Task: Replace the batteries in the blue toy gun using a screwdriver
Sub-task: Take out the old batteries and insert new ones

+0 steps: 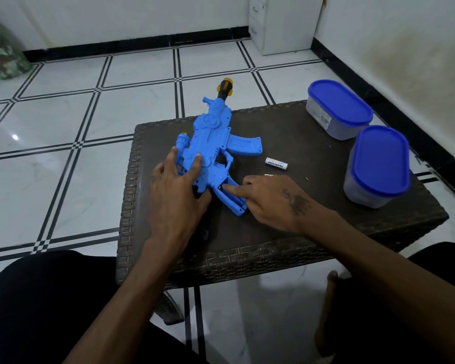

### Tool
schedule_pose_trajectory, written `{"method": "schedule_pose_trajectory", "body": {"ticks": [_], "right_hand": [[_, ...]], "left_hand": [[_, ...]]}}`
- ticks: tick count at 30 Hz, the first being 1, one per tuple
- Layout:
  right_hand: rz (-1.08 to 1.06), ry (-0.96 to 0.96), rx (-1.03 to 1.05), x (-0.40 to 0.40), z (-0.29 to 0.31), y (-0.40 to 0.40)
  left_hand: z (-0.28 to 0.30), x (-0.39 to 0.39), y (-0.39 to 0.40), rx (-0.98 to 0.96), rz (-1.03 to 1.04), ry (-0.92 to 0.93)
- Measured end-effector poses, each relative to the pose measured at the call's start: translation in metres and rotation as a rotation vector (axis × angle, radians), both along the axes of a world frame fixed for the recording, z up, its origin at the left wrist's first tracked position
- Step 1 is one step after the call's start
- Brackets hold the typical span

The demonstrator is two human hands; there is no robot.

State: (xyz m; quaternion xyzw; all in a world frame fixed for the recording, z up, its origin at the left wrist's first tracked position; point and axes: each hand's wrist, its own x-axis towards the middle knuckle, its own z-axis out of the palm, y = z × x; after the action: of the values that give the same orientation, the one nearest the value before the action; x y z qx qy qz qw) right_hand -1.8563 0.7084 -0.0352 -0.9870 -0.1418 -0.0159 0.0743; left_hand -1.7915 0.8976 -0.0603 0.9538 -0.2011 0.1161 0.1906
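The blue toy gun lies flat on the dark wicker table, its yellow-and-black muzzle pointing away past the far edge. My left hand presses down on the gun's body with spread fingers. My right hand rests by the grip, its index finger poking into the open battery slot. A white battery lies loose on the table right of the gun. A small screw sits further right. Something dark shows under my left hand; I cannot tell what it is.
Two grey containers with blue lids stand at the table's right side. The table sits over a white tiled floor, with a wall close on the right. My knees are under the near edge.
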Motion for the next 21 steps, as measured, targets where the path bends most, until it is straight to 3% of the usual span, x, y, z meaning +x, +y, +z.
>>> {"method": "schedule_pose_trajectory", "body": {"ticks": [6,21], "right_hand": [[0.018,0.025,0.031,0.007,-0.004,0.000],[0.144,0.028,-0.161,0.027,0.010,0.006]], "left_hand": [[-0.002,0.000,0.001,-0.020,0.009,0.031],[-0.012,0.007,0.004,-0.041,0.025,0.119]]}}
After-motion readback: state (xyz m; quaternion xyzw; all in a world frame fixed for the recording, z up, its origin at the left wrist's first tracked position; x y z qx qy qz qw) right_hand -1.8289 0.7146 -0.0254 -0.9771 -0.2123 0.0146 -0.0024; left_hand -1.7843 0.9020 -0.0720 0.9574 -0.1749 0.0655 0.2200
